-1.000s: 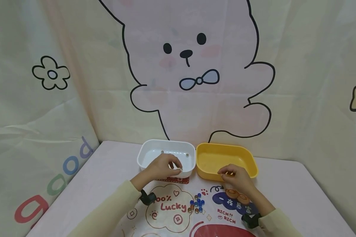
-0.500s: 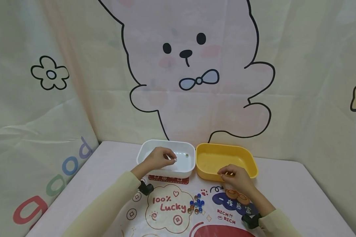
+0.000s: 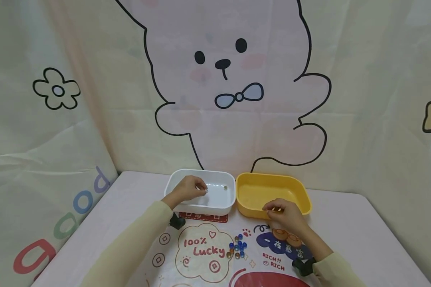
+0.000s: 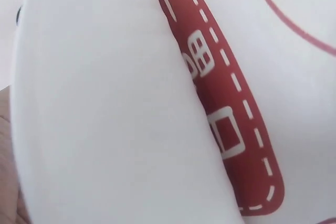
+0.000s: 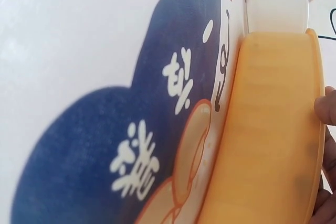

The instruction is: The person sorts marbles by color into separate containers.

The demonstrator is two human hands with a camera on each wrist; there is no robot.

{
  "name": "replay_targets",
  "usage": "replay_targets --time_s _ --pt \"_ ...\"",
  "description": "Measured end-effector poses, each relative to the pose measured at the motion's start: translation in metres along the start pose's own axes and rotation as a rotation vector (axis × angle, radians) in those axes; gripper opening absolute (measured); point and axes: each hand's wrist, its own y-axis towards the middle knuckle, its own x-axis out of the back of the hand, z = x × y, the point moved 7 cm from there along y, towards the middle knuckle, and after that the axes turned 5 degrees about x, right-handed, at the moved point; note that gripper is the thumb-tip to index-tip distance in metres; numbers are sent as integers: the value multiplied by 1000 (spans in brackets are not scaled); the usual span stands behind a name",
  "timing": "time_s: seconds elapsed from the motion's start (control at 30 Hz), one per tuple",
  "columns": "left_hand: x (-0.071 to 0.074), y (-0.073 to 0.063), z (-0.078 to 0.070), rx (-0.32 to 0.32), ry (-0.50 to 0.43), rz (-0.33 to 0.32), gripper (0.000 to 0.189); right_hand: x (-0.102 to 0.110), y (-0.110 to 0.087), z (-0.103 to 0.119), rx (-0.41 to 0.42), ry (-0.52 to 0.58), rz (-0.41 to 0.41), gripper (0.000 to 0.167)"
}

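Note:
In the head view, my left hand (image 3: 187, 188) is over the white plastic box (image 3: 220, 208), thumb and forefinger pinched on a small pale shiny marble (image 3: 206, 191). Another marble (image 3: 225, 187) lies on the box floor to the right. Only a sliver of that hand shows in the left wrist view, behind the box wall (image 4: 105, 103). At the near side of the yellow box (image 3: 251, 211), my right hand (image 3: 285, 215) grips the rim. The right wrist view has its thumb (image 5: 326, 107) at the rim and its curled fingers beyond the yellow wall (image 5: 268, 129).
A cluster of blue and amber glass marbles (image 3: 238, 247) lies on the printed tablecloth (image 3: 201, 259), in front of the boxes. The two boxes stand side by side against the back curtain (image 3: 230, 131). The curtain also closes in the left and right sides.
My left hand has moved left and farther back over the white box, fingertips still pinched. It now covers where a second marble showed in the box. My right hand has stayed at the yellow rim.

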Motion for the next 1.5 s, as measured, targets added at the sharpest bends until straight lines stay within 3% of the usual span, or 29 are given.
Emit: replay_targets --time_s 0.3,0.9,1.27,1.5 --pt "-11 1 9 107 53 76 5 -2 1 -1 -2 -2 7 17" --pt "-13 3 20 228 77 53 5 0 2 5 9 2 14 17" --pt "-14 6 23 241 102 47 15 0 2 3 60 6 3 17" --pt "-8 4 10 175 86 43 20 1 1 0 25 -3 7 17"
